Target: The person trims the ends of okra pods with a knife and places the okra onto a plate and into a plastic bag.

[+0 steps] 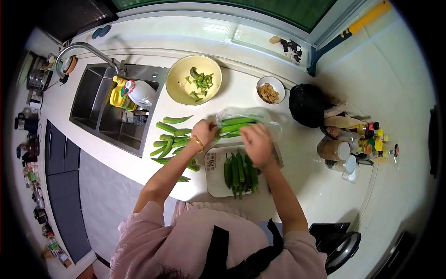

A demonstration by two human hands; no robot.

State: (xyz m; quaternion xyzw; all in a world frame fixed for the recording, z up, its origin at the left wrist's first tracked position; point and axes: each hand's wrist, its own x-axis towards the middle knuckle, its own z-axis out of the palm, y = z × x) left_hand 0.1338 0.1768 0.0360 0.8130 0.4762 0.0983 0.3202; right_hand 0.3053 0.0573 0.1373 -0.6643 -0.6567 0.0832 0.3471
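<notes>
The left hand (204, 131), fingers drawn narrow, and the curled right hand (257, 142) meet the slender green pods (234, 127) between them, beside a clear crinkled plastic bag (275, 126); I cannot tell how firmly either grips. Loose green pods (169, 149) lie left of the left hand, others on a white rectangular tray (215, 181) bodyward of both.
</notes>
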